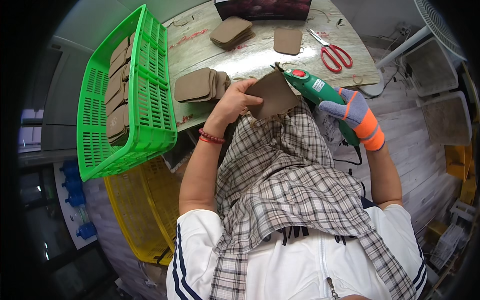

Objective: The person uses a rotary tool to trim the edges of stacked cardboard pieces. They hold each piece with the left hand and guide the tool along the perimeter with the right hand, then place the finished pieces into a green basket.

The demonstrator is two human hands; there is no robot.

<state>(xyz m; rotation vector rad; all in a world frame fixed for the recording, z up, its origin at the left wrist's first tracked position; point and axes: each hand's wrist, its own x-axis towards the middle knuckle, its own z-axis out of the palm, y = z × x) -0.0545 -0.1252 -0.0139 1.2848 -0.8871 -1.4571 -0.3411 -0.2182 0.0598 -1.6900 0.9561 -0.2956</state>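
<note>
Left hand point(235, 101), bare, with a red bead bracelet point(211, 137) at the wrist, pinching a flat brown leather-like piece with rounded corners point(274, 94) by its left edge, thumb on top, held up over the lap just in front of the table point(200, 50) edge. Right hand point(352, 111), in a grey knit glove with orange bands, clenched around the handle of a green electric hand cutter with a red button point(312, 85); nose of the cutter touching the upper right corner of the brown piece. Black cord point(356, 155) hanging down below the right hand.

Just beyond the left hand, on the table, a stack of similar brown rounded pieces point(197, 85). Farther off, a second stack point(231, 31), and to its right a single brown piece point(288, 40) lying flat. Beyond the right hand, red-handled scissors point(334, 53) resting on the table, blades pointing away. Well to the left of the left hand, a green slatted plastic basket point(150, 100), tilted, with more brown pieces point(117, 95) stacked inside. Under the basket, a yellow plastic crate point(140, 215). Below both hands, a checked cloth point(285, 180) draped over the lap and chest.
</note>
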